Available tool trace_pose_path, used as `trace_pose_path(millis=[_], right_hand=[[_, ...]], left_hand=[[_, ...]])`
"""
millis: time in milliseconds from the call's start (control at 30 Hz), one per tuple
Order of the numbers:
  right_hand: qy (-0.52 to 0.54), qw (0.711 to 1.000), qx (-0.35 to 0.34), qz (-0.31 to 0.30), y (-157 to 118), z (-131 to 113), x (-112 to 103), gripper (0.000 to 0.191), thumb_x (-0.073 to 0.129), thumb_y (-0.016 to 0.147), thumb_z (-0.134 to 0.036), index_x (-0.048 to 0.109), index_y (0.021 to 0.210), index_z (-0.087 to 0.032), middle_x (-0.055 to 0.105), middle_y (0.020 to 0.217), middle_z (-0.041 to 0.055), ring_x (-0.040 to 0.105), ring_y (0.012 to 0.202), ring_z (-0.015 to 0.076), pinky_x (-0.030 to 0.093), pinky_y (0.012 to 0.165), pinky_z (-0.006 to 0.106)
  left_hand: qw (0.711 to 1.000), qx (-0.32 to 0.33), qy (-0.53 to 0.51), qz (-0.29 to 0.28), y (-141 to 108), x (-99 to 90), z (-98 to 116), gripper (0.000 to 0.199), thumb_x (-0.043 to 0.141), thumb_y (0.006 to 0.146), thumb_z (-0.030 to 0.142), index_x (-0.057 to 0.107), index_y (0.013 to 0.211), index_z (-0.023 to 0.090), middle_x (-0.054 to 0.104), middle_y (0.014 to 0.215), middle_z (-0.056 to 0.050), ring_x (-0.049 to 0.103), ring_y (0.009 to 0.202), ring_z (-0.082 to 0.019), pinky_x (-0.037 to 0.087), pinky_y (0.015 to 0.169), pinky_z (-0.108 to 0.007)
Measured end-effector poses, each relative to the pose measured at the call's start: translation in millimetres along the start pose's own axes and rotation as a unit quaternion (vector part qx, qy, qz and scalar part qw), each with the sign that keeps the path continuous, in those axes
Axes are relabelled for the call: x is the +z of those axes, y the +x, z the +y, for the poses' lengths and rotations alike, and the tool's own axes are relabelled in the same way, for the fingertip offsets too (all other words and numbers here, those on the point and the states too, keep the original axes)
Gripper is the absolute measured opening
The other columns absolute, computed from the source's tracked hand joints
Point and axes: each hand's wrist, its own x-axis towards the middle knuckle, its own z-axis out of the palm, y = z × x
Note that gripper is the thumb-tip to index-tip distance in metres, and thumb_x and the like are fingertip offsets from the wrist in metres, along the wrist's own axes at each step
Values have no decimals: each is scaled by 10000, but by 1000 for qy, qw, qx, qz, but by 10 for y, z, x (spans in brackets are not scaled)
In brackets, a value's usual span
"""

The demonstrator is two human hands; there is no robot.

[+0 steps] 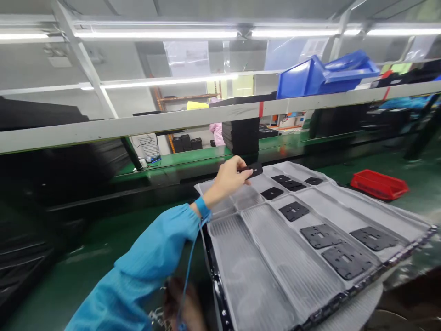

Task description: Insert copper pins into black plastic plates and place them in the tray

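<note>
My left hand, in a blue sleeve with a blue wrist strap, pinches a small black plate over the far left part of a translucent compartmented tray. Small black plates lie in the tray's far compartments. Larger black plates with cut-outs rest nearer, on the right side. Low in the view, beside the tray's left edge, a blurred shape looks like my right hand; its fingers are smeared, and whether it holds anything is hidden.
A red bin stands on the green surface right of the tray. Blue bins sit on the shelf above. Behind the tray rises a black stack. A white rail crosses the view. A person's pink sleeve shows farther back.
</note>
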Motion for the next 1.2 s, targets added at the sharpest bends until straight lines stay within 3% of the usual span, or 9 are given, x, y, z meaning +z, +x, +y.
trace_pose_path(millis=[133, 233, 333, 500, 600, 667, 867, 1033, 1200], right_hand=[[11, 998, 6, 56, -82, 25, 27, 696, 997, 486, -696, 619, 758, -179, 574, 576, -66, 460, 474, 55, 340, 458, 181], [12, 997, -3, 81, -198, -77, 81, 646, 1020, 503, -631, 652, 777, -177, 621, 611, -46, 460, 507, 53, 343, 488, 174], [9, 995, -20, 97, -316, -198, 133, 584, 1023, 544, -583, 701, 814, -178, 708, 722, -2, 531, 597, 78, 412, 548, 184], [-23, 994, -62, 87, -543, -360, 168, 487, 949, 721, -549, 798, 1062, -236, 756, 1273, 75, 681, 1082, 189, 548, 871, 263], [-87, 991, -88, 54, -653, -384, 174, 317, 900, 806, -506, 811, 935, -231, 681, 1441, 94, 620, 1333, 261, 499, 1111, 357], [-124, 987, -95, 49, -688, -358, 168, 278, 873, 842, -481, 806, 877, -214, 656, 1472, 113, 601, 1375, 286, 465, 1174, 403], [-165, 978, -96, 83, -659, -238, 122, 272, 855, 857, -480, 818, 933, -221, 721, 1328, 97, 673, 1235, 247, 531, 1075, 356], [-164, 977, -91, 99, -641, -214, 147, 315, 851, 856, -501, 821, 995, -220, 755, 1122, 75, 710, 1064, 221, 583, 940, 314], [-157, 977, -103, 103, -654, -217, 203, 286, 850, 859, -472, 811, 954, -205, 747, 1070, 71, 711, 950, 190, 598, 773, 249]], left_hand=[[995, 3, -37, 93, -818, -790, 55, 184, 702, 972, 161, 534, 908, 201, 645, 736, 72, 752, 598, -110, 544, 593, -191], [985, -23, -9, 169, -1557, -1240, -24, 123, 758, 927, 214, 637, 943, 199, 701, 600, 63, 713, 537, -114, 477, 523, -169], [968, -80, 47, 232, -2223, -1419, -222, 115, 793, 905, 265, 726, 975, 205, 731, 568, 48, 685, 509, -115, 482, 522, -172], [950, -172, 35, 260, -2976, -1232, -594, 94, 766, 903, 274, 772, 970, 210, 770, 654, 16, 724, 532, -139, 539, 508, -179], [950, -199, -19, 239, -3226, -989, -712, 117, 730, 926, 278, 804, 993, 217, 807, 743, -6, 752, 566, -143, 594, 557, -181], [945, -219, -57, 237, -3331, -835, -745, 132, 716, 947, 282, 814, 1015, 225, 803, 762, -1, 755, 584, -136, 613, 596, -178], [918, -272, -124, 260, -3449, -551, -747, 163, 709, 977, 282, 816, 1073, 204, 807, 817, -11, 744, 620, -123, 621, 663, -171], [913, -273, -144, 268, -3427, -502, -683, 169, 711, 964, 252, 809, 1083, 183, 847, 934, -49, 765, 637, -124, 633, 669, -165], [914, -268, -136, 272, -3412, -475, -661, 183, 706, 963, 217, 807, 1112, 185, 855, 978, -57, 783, 676, -124, 642, 708, -153]])
